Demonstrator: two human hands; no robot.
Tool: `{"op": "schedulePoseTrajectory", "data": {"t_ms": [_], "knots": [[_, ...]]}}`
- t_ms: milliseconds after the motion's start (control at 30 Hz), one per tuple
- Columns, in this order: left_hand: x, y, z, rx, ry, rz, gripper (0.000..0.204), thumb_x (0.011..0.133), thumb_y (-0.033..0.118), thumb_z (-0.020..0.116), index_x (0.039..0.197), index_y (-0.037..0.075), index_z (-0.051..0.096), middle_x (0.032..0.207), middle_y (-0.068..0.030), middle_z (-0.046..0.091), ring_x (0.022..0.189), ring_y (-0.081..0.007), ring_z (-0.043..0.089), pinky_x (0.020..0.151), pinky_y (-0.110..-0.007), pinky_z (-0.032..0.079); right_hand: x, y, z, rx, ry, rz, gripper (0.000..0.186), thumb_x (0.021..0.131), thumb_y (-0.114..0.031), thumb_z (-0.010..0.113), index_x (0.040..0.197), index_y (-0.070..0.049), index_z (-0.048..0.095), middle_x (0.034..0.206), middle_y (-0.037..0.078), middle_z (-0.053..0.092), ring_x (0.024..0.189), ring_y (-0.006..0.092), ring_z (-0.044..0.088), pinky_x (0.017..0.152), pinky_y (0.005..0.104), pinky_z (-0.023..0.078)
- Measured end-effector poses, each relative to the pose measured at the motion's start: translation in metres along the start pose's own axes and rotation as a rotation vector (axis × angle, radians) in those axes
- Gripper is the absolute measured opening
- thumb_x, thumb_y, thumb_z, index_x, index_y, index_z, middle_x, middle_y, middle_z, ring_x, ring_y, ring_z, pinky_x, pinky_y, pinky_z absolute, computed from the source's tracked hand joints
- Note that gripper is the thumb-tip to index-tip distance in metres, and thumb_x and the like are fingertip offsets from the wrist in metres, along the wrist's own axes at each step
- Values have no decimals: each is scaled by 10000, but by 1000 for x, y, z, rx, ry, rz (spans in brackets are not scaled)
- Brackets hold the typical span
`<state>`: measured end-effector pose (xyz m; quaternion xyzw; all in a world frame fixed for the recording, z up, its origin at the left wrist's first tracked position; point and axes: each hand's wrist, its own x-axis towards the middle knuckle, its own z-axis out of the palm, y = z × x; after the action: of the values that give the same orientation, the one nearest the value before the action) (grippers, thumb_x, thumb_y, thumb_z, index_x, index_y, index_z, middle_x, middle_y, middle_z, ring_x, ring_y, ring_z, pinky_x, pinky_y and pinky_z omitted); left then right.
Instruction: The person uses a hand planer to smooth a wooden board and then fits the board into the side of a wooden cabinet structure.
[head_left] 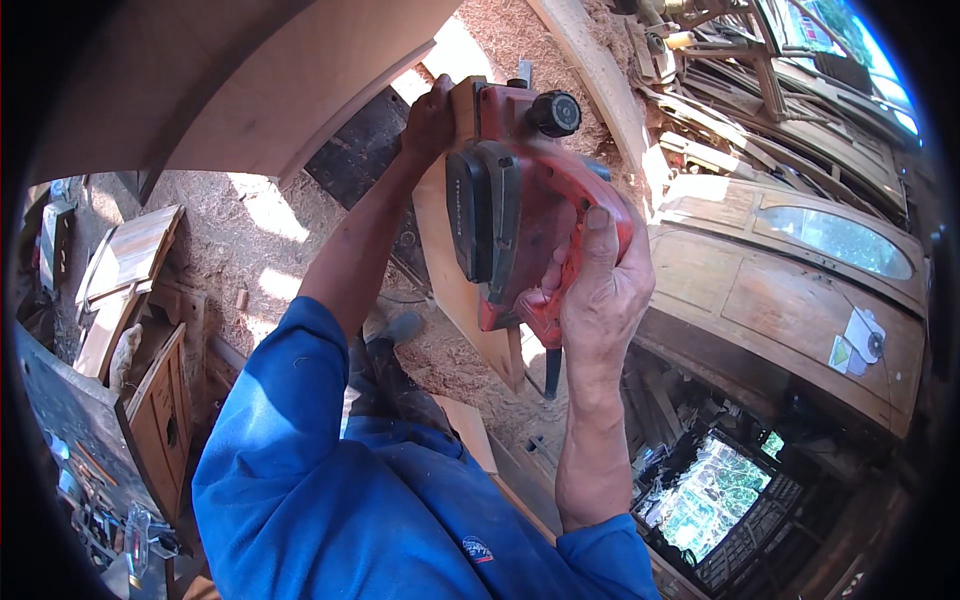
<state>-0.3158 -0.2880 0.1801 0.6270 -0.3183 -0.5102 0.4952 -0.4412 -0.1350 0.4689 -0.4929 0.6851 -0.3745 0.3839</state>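
Observation:
A red and black electric planer (525, 220) with a black round front knob (556, 114) rests along a light wooden board (440, 240). My right hand (605, 280) is wrapped around the planer's red rear handle, thumb over the top. At the far end of the board, beside the planer's nose, my left hand (432, 122) grips the wood; its fingers are partly hidden. The black cord (552, 374) hangs from the rear of the handle. The planer covers much of the board's edge.
Wood shavings (245, 225) cover the floor. A large curved wooden panel (240, 110) looms at upper left. A wooden door panel (770, 290) with an oval pane lies to the right, stacked timber (770, 130) behind it. A tool-strewn bench (80, 430) stands at lower left.

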Motion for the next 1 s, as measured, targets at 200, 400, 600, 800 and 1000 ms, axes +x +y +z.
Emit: {"op": "schedulePoseTrajectory", "data": {"t_ms": [200,400,600,800,1000], "knots": [[13,-25,-3,-63,8,168,662,1029,498,263,999,-56,624,999,-318,668,1036,-486,624,915,-513,458,17,-6,12,-10,-14,-15,583,997,-444,606,1311,40,526,657,23,560,500,76,545,432,241,441],[3,-13,-9,-137,-89,26,610,1023,500,308,963,-30,606,931,-290,678,934,-415,675,868,-488,464,34,-18,19,-39,-21,-64,551,1000,-439,601,1266,41,552,649,22,558,501,88,554,450,249,457],[5,-16,-5,-176,-100,99,633,1014,501,329,905,-60,601,892,-265,687,894,-387,690,828,-463,481,51,-25,26,-59,1,-59,505,1005,-418,590,1211,43,577,640,26,558,495,92,557,447,252,456],[13,-36,-9,233,2,602,354,981,326,507,1130,13,581,931,-245,697,905,-412,697,797,-475,548,67,-30,36,-59,3,-75,443,1011,-362,577,1200,39,583,651,41,578,498,101,569,448,263,462],[4,-21,-6,234,-82,534,291,937,230,576,1143,26,553,947,-240,697,919,-424,688,787,-488,563,82,-30,37,-94,27,-56,404,1017,-348,567,1182,20,590,665,48,594,510,109,586,452,270,479]]}}
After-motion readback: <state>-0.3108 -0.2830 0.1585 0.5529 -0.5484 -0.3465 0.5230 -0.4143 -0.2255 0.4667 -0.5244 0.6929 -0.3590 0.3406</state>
